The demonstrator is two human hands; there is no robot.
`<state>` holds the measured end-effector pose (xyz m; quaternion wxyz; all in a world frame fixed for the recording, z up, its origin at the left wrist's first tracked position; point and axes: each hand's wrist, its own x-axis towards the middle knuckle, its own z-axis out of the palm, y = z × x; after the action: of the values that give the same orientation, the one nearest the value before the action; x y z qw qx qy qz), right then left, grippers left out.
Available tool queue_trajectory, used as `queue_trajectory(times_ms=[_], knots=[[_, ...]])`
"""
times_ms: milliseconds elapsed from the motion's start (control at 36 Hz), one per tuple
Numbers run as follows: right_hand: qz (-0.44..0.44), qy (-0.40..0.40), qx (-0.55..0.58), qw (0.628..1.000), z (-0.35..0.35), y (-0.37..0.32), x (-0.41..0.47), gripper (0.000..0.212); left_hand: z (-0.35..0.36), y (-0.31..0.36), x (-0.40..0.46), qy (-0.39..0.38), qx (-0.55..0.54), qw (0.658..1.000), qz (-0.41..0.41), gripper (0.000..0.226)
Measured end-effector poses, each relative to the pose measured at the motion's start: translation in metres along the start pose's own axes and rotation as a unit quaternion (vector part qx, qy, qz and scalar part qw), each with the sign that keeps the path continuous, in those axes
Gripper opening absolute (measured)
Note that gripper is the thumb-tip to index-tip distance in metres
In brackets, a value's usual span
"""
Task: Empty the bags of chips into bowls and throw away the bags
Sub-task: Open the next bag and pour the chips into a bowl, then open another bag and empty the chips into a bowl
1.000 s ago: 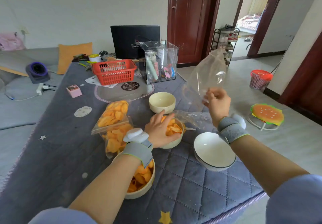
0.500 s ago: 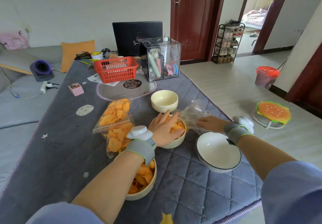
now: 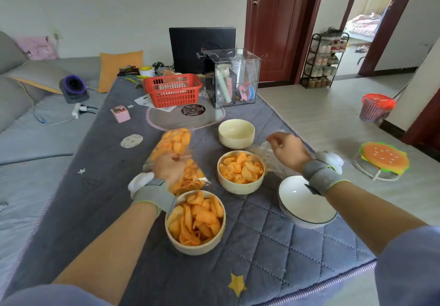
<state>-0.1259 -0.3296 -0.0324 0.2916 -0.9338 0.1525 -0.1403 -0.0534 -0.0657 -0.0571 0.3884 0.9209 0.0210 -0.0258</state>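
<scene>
Full bags of chips (image 3: 177, 160): two visible, clear plastic, lying one against the other at centre-left of the desk (image 3: 273, 229), far one still sealed by the look of it. Left hand (image 3: 169, 169) rests on the near bag, fingers curled down onto it; looks like a grip, blurred so not certain.

Empty bag (image 3: 269, 160): one, crumpled flat on the desk at right, just beside the middle bowl. Right hand (image 3: 287, 149) hovers over it, fingers loosely curled; can't tell if it pinches the plastic.

Bowls, four counted:
- near bowl (image 3: 196, 222), full of chips
- middle bowl (image 3: 241, 172), full of chips
- far cream bowl (image 3: 236, 133), empty
- white bowl (image 3: 306, 207) at near right, empty; may be a stack, can't tell

Progress, my read: two bowls filled, two bags left to empty, two bowls free for them. No bag binned yet as far as visible; pink bin (image 3: 375, 107) sits on the floor at far right, well apart from the desk.

Other desk items: red basket (image 3: 172, 90), clear box (image 3: 234, 78), both at the far end.
</scene>
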Motion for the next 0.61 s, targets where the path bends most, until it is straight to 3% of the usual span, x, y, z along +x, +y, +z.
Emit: queue_trajectory(times_ms=[139, 333, 417, 611], knots=[[-0.047, -0.031, 0.063, 0.996, 0.022, -0.036, -0.011, 0.028, -0.012, -0.043, 0.005, 0.031, 0.051, 0.994, -0.091, 0.049], [-0.084, -0.082, 0.024, 0.993, 0.05, -0.055, -0.024, 0.027, -0.01, -0.055, 0.023, -0.013, 0.11, 0.994, 0.007, 0.062], [-0.124, -0.089, -0.015, 0.988, 0.06, -0.055, -0.03, 0.028, -0.008, -0.058, 0.036, -0.017, 0.11, 0.994, 0.012, 0.055], [-0.152, -0.057, -0.036, 0.986, 0.061, -0.054, -0.035, 0.027, -0.011, -0.064, 0.043, 0.103, 0.075, 0.992, -0.006, 0.03]])
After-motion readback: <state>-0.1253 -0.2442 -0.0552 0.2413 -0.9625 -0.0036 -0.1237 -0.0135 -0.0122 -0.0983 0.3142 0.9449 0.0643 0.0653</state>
